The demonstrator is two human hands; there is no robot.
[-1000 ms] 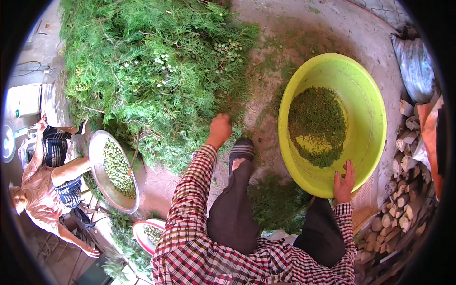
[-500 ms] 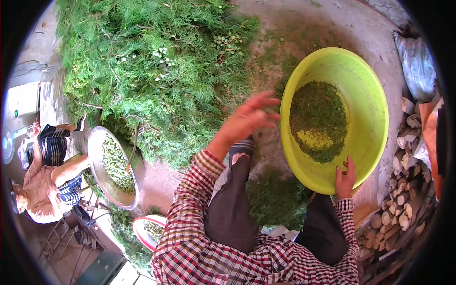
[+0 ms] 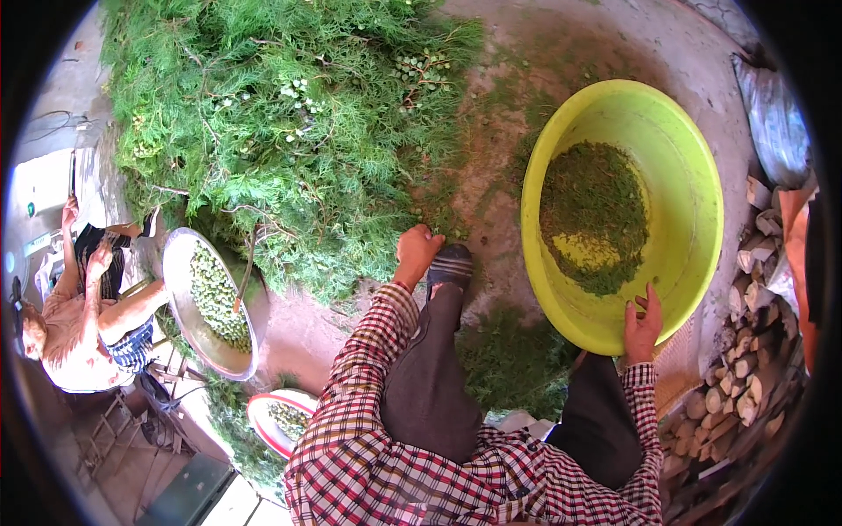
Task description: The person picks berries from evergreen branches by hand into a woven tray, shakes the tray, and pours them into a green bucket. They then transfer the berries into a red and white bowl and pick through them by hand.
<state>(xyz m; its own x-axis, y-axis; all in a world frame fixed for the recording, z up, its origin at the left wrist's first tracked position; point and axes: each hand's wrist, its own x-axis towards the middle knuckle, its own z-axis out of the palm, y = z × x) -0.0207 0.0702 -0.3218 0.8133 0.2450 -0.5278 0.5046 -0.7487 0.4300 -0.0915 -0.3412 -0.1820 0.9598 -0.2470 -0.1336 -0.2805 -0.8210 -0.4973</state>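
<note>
My left hand is closed, its fingers curled together beside my shoe, at the near edge of a big heap of green conifer branches. Whatever the fingers pinch, if anything, is hidden. To the right stands a tilted yellow-green plastic basin. Chopped dark green needles and bits lie in it. My right hand rests at the basin's near rim, fingers loosely apart over the inner wall, with nothing in them. Small pale green cones sit on a sprig at the heap's right side.
On the left, a metal bowl holds many green cones; a red-rimmed basin stands nearer. Another person sits beyond the bowl. Split firewood is stacked at the right, below a pale sack. Loose greenery lies between my legs.
My left hand has dropped from beside the basin, leftward and nearer, to the heap's edge, and its fingers have closed. My right hand stays at the rim. The other person's arms have shifted.
</note>
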